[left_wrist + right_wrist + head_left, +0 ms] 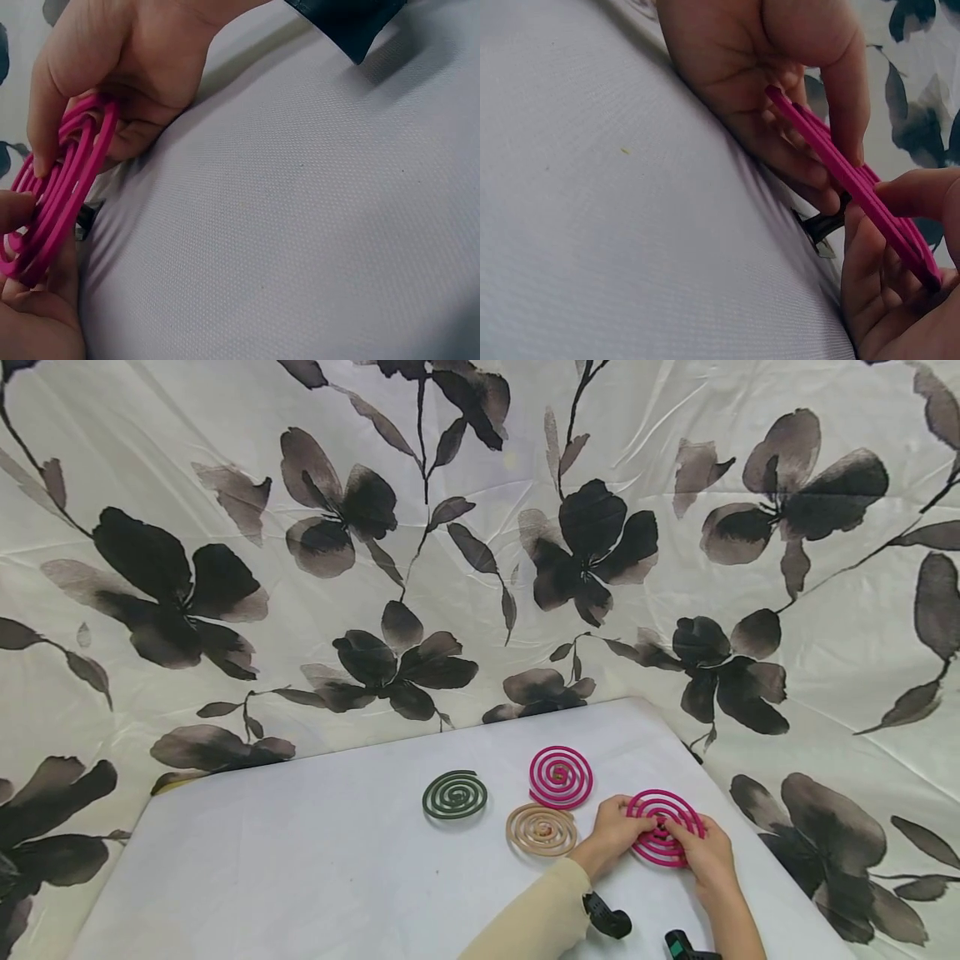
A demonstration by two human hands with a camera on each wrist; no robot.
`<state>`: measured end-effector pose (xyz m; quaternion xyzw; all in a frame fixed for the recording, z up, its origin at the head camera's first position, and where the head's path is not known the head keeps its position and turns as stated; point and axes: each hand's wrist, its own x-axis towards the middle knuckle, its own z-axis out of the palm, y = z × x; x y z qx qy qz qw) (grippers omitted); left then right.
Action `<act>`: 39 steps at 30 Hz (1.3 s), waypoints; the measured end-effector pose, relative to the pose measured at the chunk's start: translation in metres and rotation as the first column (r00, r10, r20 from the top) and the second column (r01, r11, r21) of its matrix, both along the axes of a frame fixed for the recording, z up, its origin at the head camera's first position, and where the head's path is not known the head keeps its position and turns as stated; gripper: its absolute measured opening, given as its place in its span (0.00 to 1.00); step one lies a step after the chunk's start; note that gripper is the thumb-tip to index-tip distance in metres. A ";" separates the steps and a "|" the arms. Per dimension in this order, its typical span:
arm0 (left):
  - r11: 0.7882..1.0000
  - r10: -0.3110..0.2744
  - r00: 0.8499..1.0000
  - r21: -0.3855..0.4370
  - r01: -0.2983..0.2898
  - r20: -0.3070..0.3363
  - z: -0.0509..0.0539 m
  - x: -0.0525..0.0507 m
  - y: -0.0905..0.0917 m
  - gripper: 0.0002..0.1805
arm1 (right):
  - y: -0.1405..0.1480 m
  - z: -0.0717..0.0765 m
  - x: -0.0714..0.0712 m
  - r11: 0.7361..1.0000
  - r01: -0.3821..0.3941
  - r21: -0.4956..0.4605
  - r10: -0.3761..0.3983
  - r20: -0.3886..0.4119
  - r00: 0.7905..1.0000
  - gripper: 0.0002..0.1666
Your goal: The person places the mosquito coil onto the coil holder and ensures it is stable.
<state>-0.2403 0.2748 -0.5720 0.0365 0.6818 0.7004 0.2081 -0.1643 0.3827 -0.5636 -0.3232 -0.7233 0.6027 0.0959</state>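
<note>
Both hands hold a pink spiral mosquito coil (660, 792) above the right part of the white table. The left hand (613, 828) grips its left side, thumb on the upper face and fingers beneath. On the opposite side, the right hand (712, 853) pinches it with the thumb near the center. In both wrist views the coil (861, 196) is tilted, and a small dark, shiny piece (87, 219) shows under it; its kind is unclear. To the left lie another pink coil (561, 775), a tan coil (542, 831) and a green coil (454, 795).
The white tabletop (285, 860) stretches left of the coils. A pale cloth with dark flowers (592, 560) hangs behind and to the right of the table. Black wrist devices (607, 917) sit on both forearms.
</note>
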 end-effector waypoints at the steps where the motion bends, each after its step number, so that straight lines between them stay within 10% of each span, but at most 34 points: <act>1: 1.000 0.001 1.000 -0.003 -0.001 -0.001 0.000 0.000 0.000 0.13 | 0.000 0.000 0.000 1.000 -0.003 0.002 0.003 -0.002 1.000 0.40; 39: 0.993 0.085 0.995 -0.081 -0.089 -0.053 0.002 0.005 -0.002 0.15 | -0.006 0.001 -0.003 0.999 -0.016 0.039 0.014 0.045 0.999 0.36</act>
